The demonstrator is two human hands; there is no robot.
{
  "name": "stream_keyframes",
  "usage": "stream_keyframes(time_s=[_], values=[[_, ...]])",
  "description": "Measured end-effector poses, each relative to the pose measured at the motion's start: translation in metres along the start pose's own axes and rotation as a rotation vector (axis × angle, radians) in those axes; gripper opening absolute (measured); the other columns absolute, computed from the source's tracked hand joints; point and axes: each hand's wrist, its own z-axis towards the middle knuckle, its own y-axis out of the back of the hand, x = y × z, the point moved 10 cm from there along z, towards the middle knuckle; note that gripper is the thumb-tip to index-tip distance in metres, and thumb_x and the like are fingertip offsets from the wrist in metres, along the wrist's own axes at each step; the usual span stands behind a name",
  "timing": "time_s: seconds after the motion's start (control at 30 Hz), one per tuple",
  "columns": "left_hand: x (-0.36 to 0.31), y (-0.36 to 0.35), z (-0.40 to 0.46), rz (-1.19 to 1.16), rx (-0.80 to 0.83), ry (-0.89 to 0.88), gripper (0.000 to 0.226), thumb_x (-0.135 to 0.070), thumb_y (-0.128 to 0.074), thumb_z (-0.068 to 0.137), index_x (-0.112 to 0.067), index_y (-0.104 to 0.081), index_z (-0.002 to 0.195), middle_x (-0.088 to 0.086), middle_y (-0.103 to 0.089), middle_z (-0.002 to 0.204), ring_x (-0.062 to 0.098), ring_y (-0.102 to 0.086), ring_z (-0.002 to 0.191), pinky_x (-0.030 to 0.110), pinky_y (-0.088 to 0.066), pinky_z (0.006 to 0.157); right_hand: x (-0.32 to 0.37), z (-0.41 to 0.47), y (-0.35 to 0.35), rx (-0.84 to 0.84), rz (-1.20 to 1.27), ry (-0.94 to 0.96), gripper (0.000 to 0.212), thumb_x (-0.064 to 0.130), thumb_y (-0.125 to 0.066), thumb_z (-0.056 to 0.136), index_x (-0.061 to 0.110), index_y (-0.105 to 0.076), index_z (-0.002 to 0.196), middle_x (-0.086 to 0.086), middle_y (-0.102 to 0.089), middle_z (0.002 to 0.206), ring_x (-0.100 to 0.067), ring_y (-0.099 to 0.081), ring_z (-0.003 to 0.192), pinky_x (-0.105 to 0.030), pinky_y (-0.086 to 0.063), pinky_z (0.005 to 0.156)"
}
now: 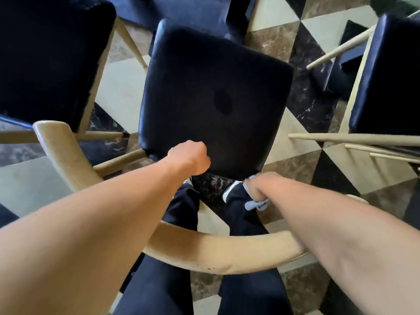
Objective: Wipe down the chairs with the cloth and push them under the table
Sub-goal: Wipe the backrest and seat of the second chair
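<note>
I look straight down on a chair with a dark padded seat (211, 96) and a curved pale wooden backrest (204, 253) that runs under both my forearms. My left hand (189, 156) is a closed fist at the seat's near edge; whether it grips the seat I cannot tell. My right hand (259, 186) is curled around a crumpled light blue cloth (256, 204) just off the seat's near right corner, close to the rear of the chair. My dark trouser legs and shoes show behind the seat.
Another dark-seated chair (50, 60) stands at the left and a third (386, 76) at the right, each with pale wooden legs. A further dark seat (181, 10) lies beyond. The floor (293, 137) is tiled in cream, brown and black triangles.
</note>
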Motion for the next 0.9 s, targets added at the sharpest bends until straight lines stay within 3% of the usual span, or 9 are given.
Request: stream_keyframes(time_s=[0.17, 0.33, 0.47, 0.53, 0.63, 0.67, 0.73, 0.8, 0.9], values=[[0.019, -0.006, 0.007, -0.111, -0.003, 0.096, 0.031, -0.031, -0.046, 0.096, -0.01, -0.061, 0.114, 0.015, -0.064, 0.116, 0.037, -0.061, 0.101, 0.038, -0.047, 0.079, 0.007, 0.003, -0.002, -0.006, -0.003, 0.04, 0.052, 0.011, -0.059, 0.086, 0.008, -0.053, 0.138, -0.01, -0.047, 0.142, -0.029, -0.051, 0.129, -0.033, -0.047, 0.085], [0.025, 0.009, -0.003, -0.188, -0.04, 0.185, 0.033, -0.03, -0.045, 0.096, -0.008, -0.062, 0.114, 0.017, -0.065, 0.115, 0.038, -0.062, 0.101, 0.038, -0.049, 0.08, -0.001, -0.025, -0.025, 0.1, 0.015, 0.125, 0.023, 0.021, -0.054, 0.08, 0.015, -0.067, 0.098, -0.008, -0.065, 0.094, -0.025, -0.062, 0.09, -0.03, -0.054, 0.081], [0.024, 0.013, -0.009, -0.307, -0.052, 0.21, 0.032, -0.031, -0.045, 0.093, -0.008, -0.062, 0.107, 0.019, -0.065, 0.113, 0.039, -0.062, 0.101, 0.043, -0.054, 0.087, 0.004, -0.051, -0.04, 0.113, -0.172, 0.214, 0.041, 0.019, -0.048, 0.097, 0.0, -0.055, 0.132, -0.014, -0.058, 0.125, -0.03, -0.06, 0.105, -0.031, -0.043, 0.07], [0.023, 0.015, -0.009, -0.334, -0.065, 0.21, 0.026, -0.032, -0.045, 0.092, -0.011, -0.059, 0.098, 0.018, -0.066, 0.11, 0.039, -0.062, 0.096, 0.044, -0.054, 0.086, 0.006, -0.062, -0.032, 0.005, -0.224, 0.215, 0.039, 0.015, -0.049, 0.1, -0.003, -0.051, 0.134, -0.016, -0.053, 0.13, -0.026, -0.05, 0.094, -0.032, -0.034, 0.065], [0.027, 0.016, -0.006, -0.354, -0.088, 0.218, 0.026, -0.032, -0.044, 0.092, -0.011, -0.059, 0.098, 0.017, -0.066, 0.107, 0.038, -0.061, 0.093, 0.043, -0.054, 0.084, 0.007, -0.037, -0.022, -0.11, -0.179, 0.239, 0.045, 0.02, -0.058, 0.098, 0.006, -0.051, 0.14, -0.011, -0.057, 0.107, -0.018, -0.036, 0.064, -0.028, -0.027, 0.054], [0.027, 0.015, -0.004, -0.359, -0.087, 0.217, 0.029, -0.032, -0.045, 0.092, -0.01, -0.06, 0.102, 0.017, -0.065, 0.108, 0.038, -0.061, 0.095, 0.043, -0.054, 0.085, 0.004, -0.027, -0.018, -0.123, -0.153, 0.229, 0.045, 0.021, -0.06, 0.097, 0.008, -0.052, 0.14, -0.011, -0.059, 0.11, -0.017, -0.041, 0.067, -0.026, -0.031, 0.057], [0.029, 0.006, 0.0, -0.365, -0.069, 0.205, 0.031, -0.031, -0.045, 0.093, -0.008, -0.062, 0.106, 0.016, -0.065, 0.106, 0.037, -0.06, 0.093, 0.042, -0.053, 0.084, 0.007, -0.007, -0.01, -0.127, -0.143, 0.171, 0.042, 0.023, -0.058, 0.096, 0.008, -0.056, 0.136, -0.012, -0.056, 0.13, -0.024, -0.057, 0.101, -0.027, -0.036, 0.073], [0.029, -0.004, 0.004, -0.37, -0.041, 0.185, 0.03, -0.031, -0.045, 0.093, -0.009, -0.062, 0.106, 0.014, -0.062, 0.1, 0.035, -0.058, 0.089, 0.041, -0.052, 0.082, 0.006, 0.012, -0.003, -0.147, -0.058, 0.13, 0.039, 0.021, -0.059, 0.094, 0.011, -0.058, 0.132, -0.009, -0.053, 0.139, -0.028, -0.053, 0.124, -0.029, -0.034, 0.078], [0.028, -0.013, 0.006, -0.342, 0.008, 0.139, 0.024, -0.03, -0.047, 0.093, -0.011, -0.061, 0.099, 0.011, -0.059, 0.094, 0.033, -0.056, 0.086, 0.036, -0.047, 0.076, 0.002, 0.025, -0.001, -0.126, 0.095, 0.096, 0.037, 0.015, -0.06, 0.088, 0.014, -0.064, 0.124, -0.01, -0.058, 0.126, -0.036, -0.057, 0.117, -0.032, -0.038, 0.075]])
